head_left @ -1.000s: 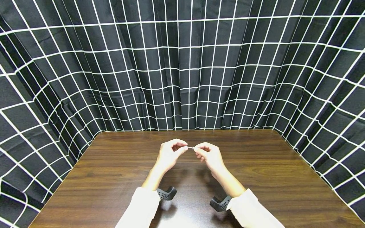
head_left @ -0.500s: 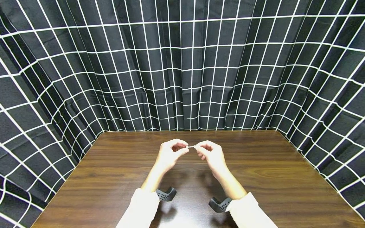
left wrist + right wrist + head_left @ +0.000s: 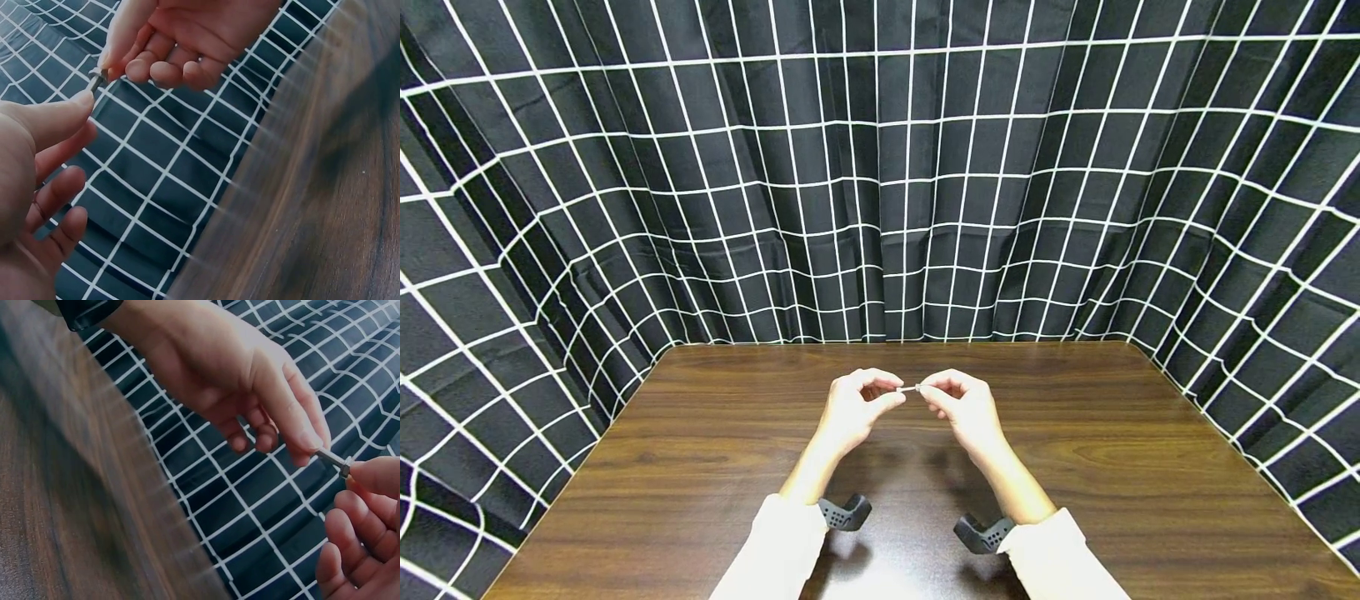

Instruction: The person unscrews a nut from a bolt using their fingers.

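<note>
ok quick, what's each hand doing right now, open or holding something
Left hand: closed, pinching the thin end of a small metal bolt.
Right hand: closed, pinching the bolt's thicker end.

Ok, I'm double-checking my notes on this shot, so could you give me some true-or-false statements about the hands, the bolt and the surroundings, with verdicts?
1. The left hand and right hand both pinch the metal bolt. True.
2. A dark, white-gridded curtain hangs beyond the wooden table. True.
3. The bolt lies on the table. False: the hands hold it above.
4. The bolt's wider part is nearer the left hand. False: it is nearer the right.
</note>
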`<state>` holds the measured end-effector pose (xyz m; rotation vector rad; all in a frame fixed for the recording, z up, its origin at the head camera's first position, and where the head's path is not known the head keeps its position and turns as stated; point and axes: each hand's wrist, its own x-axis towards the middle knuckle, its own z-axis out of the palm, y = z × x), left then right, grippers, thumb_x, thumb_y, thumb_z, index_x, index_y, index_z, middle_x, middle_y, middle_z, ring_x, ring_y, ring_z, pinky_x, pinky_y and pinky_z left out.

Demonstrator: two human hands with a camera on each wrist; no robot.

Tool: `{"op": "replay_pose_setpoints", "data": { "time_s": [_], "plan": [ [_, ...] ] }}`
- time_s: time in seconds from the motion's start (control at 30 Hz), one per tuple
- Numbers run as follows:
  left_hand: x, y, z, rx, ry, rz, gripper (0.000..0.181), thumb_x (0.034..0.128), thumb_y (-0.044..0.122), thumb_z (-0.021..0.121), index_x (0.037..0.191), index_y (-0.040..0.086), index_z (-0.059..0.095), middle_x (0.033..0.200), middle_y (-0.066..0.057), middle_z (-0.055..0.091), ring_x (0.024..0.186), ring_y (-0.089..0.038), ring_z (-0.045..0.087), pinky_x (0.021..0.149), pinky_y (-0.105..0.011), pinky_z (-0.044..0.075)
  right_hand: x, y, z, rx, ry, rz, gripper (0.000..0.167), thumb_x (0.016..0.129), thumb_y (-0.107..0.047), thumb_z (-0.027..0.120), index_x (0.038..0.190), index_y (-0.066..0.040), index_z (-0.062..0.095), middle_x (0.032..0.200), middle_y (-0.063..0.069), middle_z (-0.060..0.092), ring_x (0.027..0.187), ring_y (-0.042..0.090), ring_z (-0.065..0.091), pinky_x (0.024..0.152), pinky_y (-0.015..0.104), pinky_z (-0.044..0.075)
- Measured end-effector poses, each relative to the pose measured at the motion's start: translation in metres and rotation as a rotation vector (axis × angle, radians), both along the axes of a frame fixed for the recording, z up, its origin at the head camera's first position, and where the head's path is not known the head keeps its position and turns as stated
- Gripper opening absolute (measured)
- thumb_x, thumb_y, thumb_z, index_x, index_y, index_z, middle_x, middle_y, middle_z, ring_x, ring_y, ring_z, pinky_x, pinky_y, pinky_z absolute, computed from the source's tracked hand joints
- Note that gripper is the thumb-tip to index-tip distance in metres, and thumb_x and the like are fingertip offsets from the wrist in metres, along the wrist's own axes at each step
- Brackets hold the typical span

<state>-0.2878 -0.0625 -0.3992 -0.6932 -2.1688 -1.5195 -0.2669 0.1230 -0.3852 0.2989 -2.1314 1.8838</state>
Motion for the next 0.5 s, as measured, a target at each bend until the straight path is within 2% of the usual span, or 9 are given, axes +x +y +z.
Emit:
{"op": "replay_pose_setpoints", "data": {
  "time_s": [0.13, 0.27, 0.33, 0.5],
  "plan": [
    [0.0007, 0.0026, 0.0019, -0.031, 0.027, 0.029, 0.017, 0.0764, 0.013, 0.082, 0.092, 0.014, 0.076, 0.077, 0.009, 0.067, 0.066, -0.011, 0.053, 0.058, -0.026, 0.042, -0.0005, 0.0026, -0.0028, -0.011, -0.005, -0.014, 0.012, 0.083, -0.001, 0.071, 0.091, 0.007, 0.068, 0.069, -0.001, 0.062, 0.061, 0.011, 0.057, 0.057, 0.025, 0.047],
    [0.0009, 0.0042, 0.0042, -0.059, 0.053, 0.035, 0.015, 0.0779, 0.016, 0.081, 0.092, 0.015, 0.077, 0.077, 0.009, 0.066, 0.066, -0.012, 0.053, 0.058, -0.026, 0.043, -0.0005, 0.0041, -0.0049, -0.02, -0.01, -0.026, 0.011, 0.084, -0.002, 0.071, 0.09, 0.007, 0.068, 0.069, 0.003, 0.063, 0.059, 0.011, 0.057, 0.056, 0.023, 0.046],
    [0.0011, 0.0037, 0.0042, -0.069, 0.059, 0.043, 0.015, 0.0779, 0.017, 0.081, 0.092, 0.015, 0.077, 0.076, 0.008, 0.065, 0.065, -0.012, 0.053, 0.057, -0.026, 0.043, -0.0006, 0.004, -0.0061, 0.02, -0.01, -0.039, 0.012, 0.086, -0.007, 0.07, 0.088, 0.005, 0.069, 0.067, 0.006, 0.062, 0.057, 0.011, 0.055, 0.054, 0.023, 0.044],
    [0.0012, 0.0014, 0.0018, -0.107, 0.043, 0.062, 0.013, 0.0768, 0.017, 0.082, 0.089, 0.016, 0.078, 0.072, 0.01, 0.063, 0.063, -0.008, 0.05, 0.055, -0.025, 0.041, -0.0003, 0.0035, -0.0087, 0.204, 0.004, -0.113, 0.028, 0.094, -0.025, 0.064, 0.077, -0.002, 0.069, 0.056, 0.004, 0.053, 0.052, 0.011, 0.043, 0.049, 0.026, 0.033]
  ]
}}
